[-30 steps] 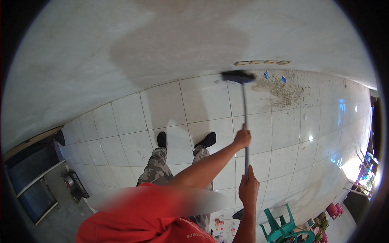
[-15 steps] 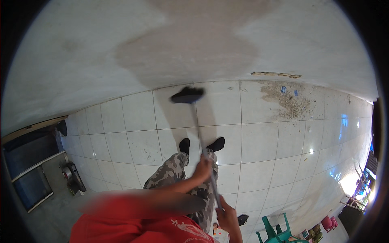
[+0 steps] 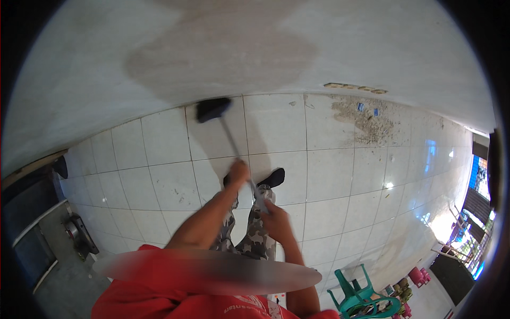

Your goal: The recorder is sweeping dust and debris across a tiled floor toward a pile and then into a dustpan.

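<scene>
I hold a broom with a grey handle [image 3: 228,137] and a dark bristled head [image 3: 212,109], which rests on the white tiles close to the wall base, left of centre. My left hand [image 3: 237,173] is closed round the middle of the handle, above my feet in dark socks [image 3: 272,178]. Farther back on the same handle, nearer my body, my right hand [image 3: 268,215] is also wrapped round it, slightly blurred. Off to the right along the wall lies a spread of grit [image 3: 380,127] with small blue scraps [image 3: 361,106] in it.
A wall [image 3: 223,48] runs across the top, with a row of beige fittings [image 3: 355,87] low on it. A green plastic chair [image 3: 350,287] stands at lower right, pink items [image 3: 417,276] beyond it. Dark-panelled furniture [image 3: 29,244] and a metal appliance [image 3: 79,236] are at left.
The broom head has swung left along the wall base, away from the grit. My left hand went left with it; my right hand moved left and, most recently, farther forward.
</scene>
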The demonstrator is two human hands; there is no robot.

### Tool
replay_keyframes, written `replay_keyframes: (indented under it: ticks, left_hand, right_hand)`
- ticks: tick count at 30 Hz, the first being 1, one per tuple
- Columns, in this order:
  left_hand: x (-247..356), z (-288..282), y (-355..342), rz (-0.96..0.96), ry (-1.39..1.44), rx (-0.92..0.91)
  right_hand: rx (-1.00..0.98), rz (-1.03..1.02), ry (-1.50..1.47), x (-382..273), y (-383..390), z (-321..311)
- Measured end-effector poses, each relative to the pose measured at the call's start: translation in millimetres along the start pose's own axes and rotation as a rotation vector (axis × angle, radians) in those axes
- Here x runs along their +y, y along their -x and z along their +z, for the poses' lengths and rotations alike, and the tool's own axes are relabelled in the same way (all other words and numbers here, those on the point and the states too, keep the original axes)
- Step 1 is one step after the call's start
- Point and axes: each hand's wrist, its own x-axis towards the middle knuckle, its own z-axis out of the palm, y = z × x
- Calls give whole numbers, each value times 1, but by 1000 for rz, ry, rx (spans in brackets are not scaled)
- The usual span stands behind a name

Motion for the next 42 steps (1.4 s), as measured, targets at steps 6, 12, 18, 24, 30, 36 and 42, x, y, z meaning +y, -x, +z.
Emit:
replay_keyframes:
  ticks: [6,12,18,24,30,36,42]
  left_hand:
    - [212,-24,-16,-87,1111,-460]
    - [251,-48,56,283,1215,-430]
    - [139,-111,126,-211,989,-418]
    - [39,-16,90,-298,586,-123]
    - [195,56,0,-66,762,-156]
    - [459,0,-61,201,480,-491]
    - [468,13,-51,316,753,-550]
  right_hand:
    - [345,259,74,-11,73,-60]
    - [456,221,202,13,160,-50]
    - [-99,505,-924,-20,192,-42]
    - [-253,304,-537,27,85,-33]
    - [-122,379,-759,78,46,-188]
    - [267,356,-748,117,67,-346]
    - [478,324,-617,141,76,-315]
